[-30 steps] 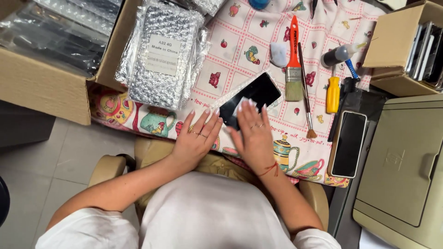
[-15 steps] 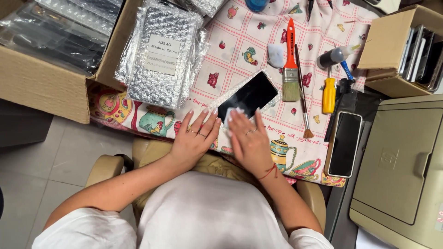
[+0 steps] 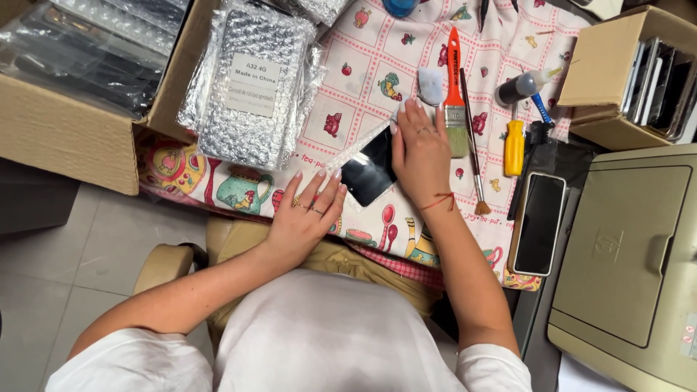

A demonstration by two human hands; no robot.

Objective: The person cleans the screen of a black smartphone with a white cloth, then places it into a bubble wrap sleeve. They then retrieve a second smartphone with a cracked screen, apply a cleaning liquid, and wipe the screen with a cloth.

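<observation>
patterned tablecloth (image 3: pixel 363 65) over tiled floor, silver bubble-wrap packets (image 3: pixel 250 83), dark phone screen (image 3: pixel 367 174) flat at table edge, right hand (image 3: pixel 421 149) fingers together pressed flat on it, left hand (image 3: pixel 308 214) fingers spread, steadying its lower corner

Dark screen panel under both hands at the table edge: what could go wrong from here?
The screen panel lies close to the table's near edge; with the left hand only at its corner, a push might slide it off. The right hand presses flat on it, so the glass might crack. The paintbrush beside that hand could get knocked.
</observation>
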